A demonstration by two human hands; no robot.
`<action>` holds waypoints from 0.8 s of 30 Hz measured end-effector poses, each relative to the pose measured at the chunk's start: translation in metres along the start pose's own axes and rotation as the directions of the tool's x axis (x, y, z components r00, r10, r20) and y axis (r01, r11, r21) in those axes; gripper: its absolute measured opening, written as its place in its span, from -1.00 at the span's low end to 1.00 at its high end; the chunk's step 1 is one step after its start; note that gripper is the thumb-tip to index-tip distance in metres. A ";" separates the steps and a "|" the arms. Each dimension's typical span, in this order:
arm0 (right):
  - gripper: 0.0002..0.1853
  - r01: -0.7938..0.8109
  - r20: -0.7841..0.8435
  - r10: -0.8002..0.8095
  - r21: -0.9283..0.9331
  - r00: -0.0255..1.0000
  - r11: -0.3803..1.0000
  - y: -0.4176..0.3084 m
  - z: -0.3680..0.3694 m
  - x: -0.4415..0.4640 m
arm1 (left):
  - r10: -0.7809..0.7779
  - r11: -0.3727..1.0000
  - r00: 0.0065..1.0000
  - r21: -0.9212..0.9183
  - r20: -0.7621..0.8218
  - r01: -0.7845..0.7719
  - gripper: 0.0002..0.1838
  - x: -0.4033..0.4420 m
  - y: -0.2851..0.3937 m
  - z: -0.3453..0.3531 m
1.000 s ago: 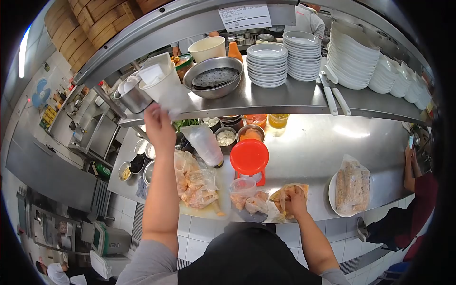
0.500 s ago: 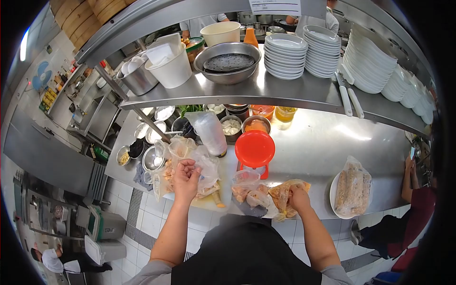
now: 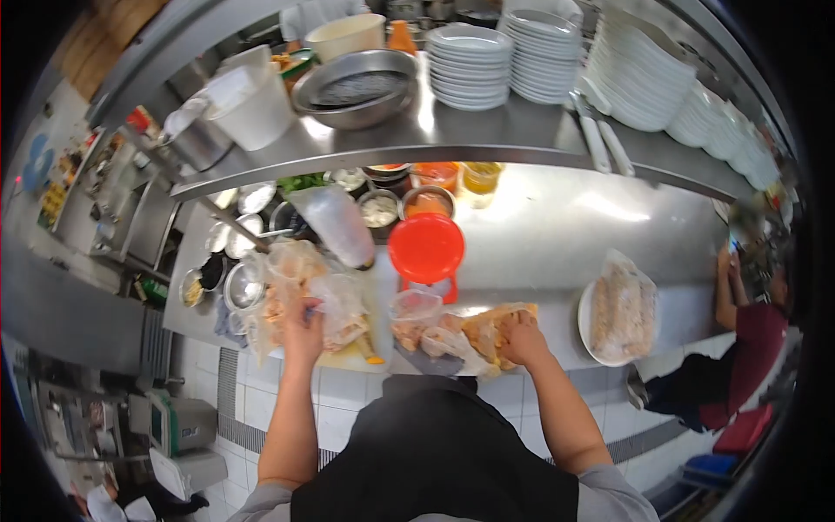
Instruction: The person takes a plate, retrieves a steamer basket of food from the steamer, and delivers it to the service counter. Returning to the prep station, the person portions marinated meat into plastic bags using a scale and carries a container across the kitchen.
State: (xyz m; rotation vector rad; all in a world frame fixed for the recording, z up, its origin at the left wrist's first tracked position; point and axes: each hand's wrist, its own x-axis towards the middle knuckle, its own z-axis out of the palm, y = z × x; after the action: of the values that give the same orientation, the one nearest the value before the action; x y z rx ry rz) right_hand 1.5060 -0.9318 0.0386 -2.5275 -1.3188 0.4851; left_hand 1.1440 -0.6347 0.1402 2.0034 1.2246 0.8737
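Observation:
My left hand (image 3: 302, 332) is closed at the edge of a clear plastic bag (image 3: 337, 300), over raw meat pieces on the cutting board (image 3: 383, 326). My right hand (image 3: 524, 339) grips a plastic bag of yellow-orange food (image 3: 484, 332) near the counter's front edge; its fingertips are partly hidden. Between my hands lie small clear bags of pinkish meat (image 3: 416, 315). Behind them stands a kitchen scale with a round red pan (image 3: 426, 248). A knife with a yellow tip on its handle (image 3: 372, 357) appears to lie on the board's edge.
Bowls of ingredients (image 3: 379, 210) and a roll of clear bags (image 3: 335, 228) sit behind the board. A white plate (image 3: 584, 324) on the right bears a wrapped package (image 3: 624, 306). Overhead, a steel shelf (image 3: 487, 143) carries stacked plates (image 3: 470, 68). Another person (image 3: 755, 357) stands at right.
The view has swung, so the counter appears further left. My left hand has moved lower toward the meat and bag. My right hand's fingers now spread more over the yellow-orange bag.

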 end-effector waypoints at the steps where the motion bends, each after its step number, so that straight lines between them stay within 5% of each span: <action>1: -0.67 -0.045 0.028 0.045 -0.022 0.999 0.999 -0.002 -0.004 -0.006 | 0.172 0.985 0.981 0.011 -0.087 -0.172 -0.80 -0.001 -0.003 0.003; 4: -0.60 -0.151 0.044 0.148 0.068 0.988 0.986 0.002 0.000 -0.014 | 0.397 0.905 0.890 0.257 -0.226 -0.339 -0.81 -0.002 0.018 0.000; 10: -0.51 -0.121 0.106 0.101 0.201 0.989 0.972 0.020 0.005 0.009 | 0.045 0.986 0.995 -0.154 -0.090 -0.059 -0.86 -0.011 0.066 0.008; 13: -0.51 -0.174 0.105 0.154 0.223 0.983 0.959 0.017 0.004 0.021 | 0.133 0.948 0.990 -0.285 -0.038 -0.138 -0.90 -0.010 0.035 0.022; 17: -0.44 -0.325 0.059 0.325 0.347 0.944 0.880 0.017 0.003 0.033 | 0.140 0.972 0.987 -0.199 0.077 -0.122 -0.90 -0.016 0.047 0.030; 23: -0.28 -0.223 0.286 0.158 0.212 0.945 0.951 0.013 -0.030 0.015 | 0.117 0.983 0.983 -0.156 0.140 -0.095 -0.88 -0.021 0.052 0.028; 24: -0.29 -0.187 0.224 0.163 0.091 0.961 0.978 0.010 -0.025 0.012 | 0.107 0.986 0.983 -0.143 0.149 -0.086 -0.88 -0.021 0.055 0.026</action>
State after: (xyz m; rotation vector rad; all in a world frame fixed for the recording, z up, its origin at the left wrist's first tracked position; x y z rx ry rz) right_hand 1.5301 -0.9297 0.0557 -2.5672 -1.1028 0.8675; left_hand 1.1847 -0.6788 0.1631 1.9939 0.9622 0.8070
